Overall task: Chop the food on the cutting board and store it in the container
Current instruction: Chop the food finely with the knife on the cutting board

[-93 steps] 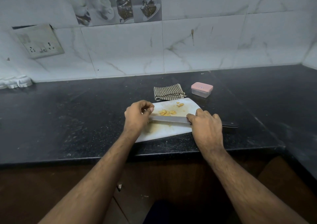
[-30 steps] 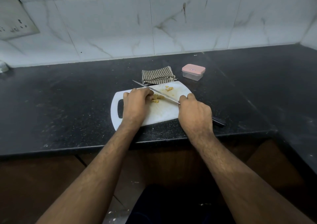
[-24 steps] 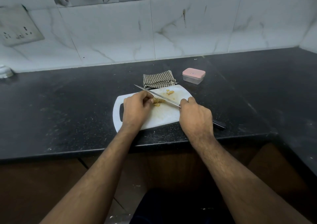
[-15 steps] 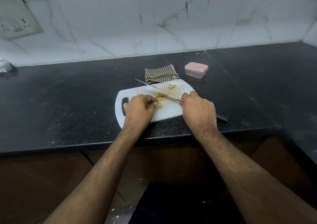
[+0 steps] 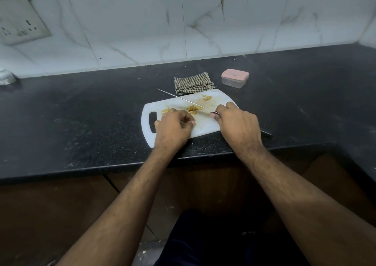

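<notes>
The right hand [image 5: 239, 126] grips the knife [image 5: 183, 100]; its long axis runs diagonally, tip pointing far-left. The left hand [image 5: 173, 128], fingers curled, rests on the cutting board [image 5: 205, 126] holding nothing visible.

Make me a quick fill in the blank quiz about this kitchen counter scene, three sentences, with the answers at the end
1. The right hand holds the ____ over the white cutting board.
2. The small clear container beyond the board has a ____ lid.
3. The checkered cloth lies to the ____ of the container.

Missing words: knife; pink; left
</notes>
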`<state>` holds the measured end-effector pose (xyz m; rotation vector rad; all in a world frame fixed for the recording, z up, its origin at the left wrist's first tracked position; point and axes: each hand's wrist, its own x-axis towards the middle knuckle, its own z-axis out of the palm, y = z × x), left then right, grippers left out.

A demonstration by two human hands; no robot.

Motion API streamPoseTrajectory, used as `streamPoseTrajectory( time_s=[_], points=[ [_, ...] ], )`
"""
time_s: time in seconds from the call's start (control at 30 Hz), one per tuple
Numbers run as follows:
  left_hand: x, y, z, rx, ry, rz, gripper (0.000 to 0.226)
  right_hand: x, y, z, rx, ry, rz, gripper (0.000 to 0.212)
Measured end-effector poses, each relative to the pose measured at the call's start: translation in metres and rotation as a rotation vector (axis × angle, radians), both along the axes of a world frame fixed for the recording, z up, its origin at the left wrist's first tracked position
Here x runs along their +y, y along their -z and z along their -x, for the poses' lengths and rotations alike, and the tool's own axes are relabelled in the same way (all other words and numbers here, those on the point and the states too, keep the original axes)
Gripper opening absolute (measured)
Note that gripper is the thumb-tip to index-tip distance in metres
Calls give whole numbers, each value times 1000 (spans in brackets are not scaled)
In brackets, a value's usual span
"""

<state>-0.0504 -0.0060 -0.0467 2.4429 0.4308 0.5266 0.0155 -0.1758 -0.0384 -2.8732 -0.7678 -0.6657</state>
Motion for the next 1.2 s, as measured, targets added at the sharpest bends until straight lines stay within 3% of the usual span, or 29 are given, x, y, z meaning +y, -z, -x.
streamPoseTrajectory(
  time_s=[0.33, 0.5, 0.7, 1.2],
  points=[
    [0, -6, 6, -43, -10, 103, 9, -7, -6, 36, 11, -36, 39, 32],
    [-2, -8, 5, -3, -19, 68, 12, -2, -15, 45, 206, 6, -12, 27],
    [0, -7, 6, -52, -44, 143, 14, 0, -27, 48, 284, 20, 46, 24],
    [1, -6, 5, -44, -20, 95, 28, -2, -46, 48, 338, -5, 207, 18]
  ],
)
